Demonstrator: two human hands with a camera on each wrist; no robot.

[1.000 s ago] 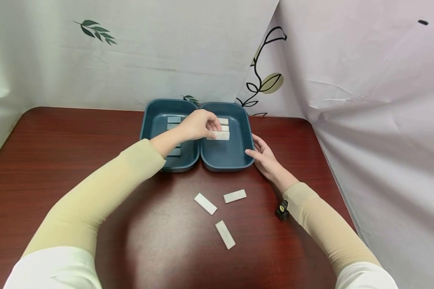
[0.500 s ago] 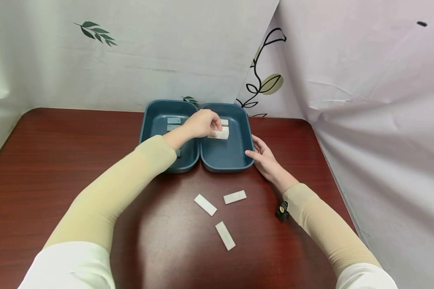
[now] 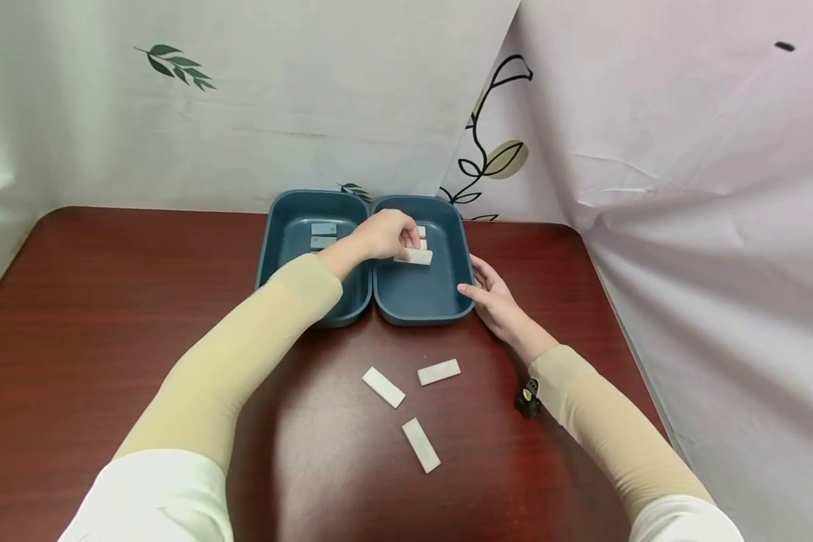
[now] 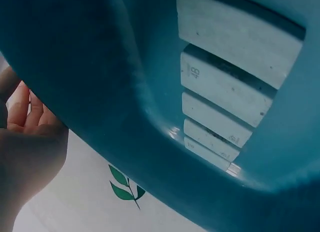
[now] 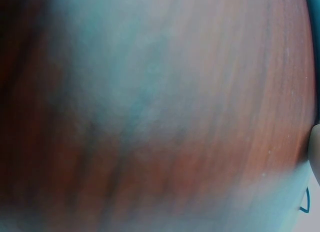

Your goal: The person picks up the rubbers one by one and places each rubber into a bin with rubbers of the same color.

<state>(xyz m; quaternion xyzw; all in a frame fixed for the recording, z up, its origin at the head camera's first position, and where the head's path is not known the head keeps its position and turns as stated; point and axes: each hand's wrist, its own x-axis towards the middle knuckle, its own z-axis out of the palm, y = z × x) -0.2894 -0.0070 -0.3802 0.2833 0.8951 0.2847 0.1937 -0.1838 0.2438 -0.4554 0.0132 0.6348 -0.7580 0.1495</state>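
My left hand (image 3: 386,233) pinches a white block (image 3: 418,257) between thumb and fingers, inside the right tray (image 3: 423,297); whether its underside touches the floor I can't tell. Just beyond it lie at least two white blocks (image 3: 423,232), partly behind my fingers. To place this one well, I'd turn its long edge parallel to theirs, lower it flat, and let go only once it sits without rocking; pressing sideways could nudge the row askew.

My right hand (image 3: 494,297) grips that tray's right rim, thumb over the edge and fingers outside. A firm, level hold should stop the tray sliding; squeezing harder seems needless.

The tray is smooth blue, with rounded corners and a soft sheen. The left tray (image 3: 278,237) stands against it, with grey-blue blocks (image 3: 324,229) lying across it; my arm hides some. The left wrist view shows five flat-sided blocks in a column, lightly speckled, one marked 4B, in what I take to be that left tray.

Nearer me, well apart from my hands, are a slanting block (image 3: 383,388), a crosswise block (image 3: 439,372) and a nearest block (image 3: 421,446), all pale and oblong. The table (image 3: 108,301) is glossy, reddish, streaked like wood; behind it hangs creased white cloth (image 3: 278,98) printed with leaves.
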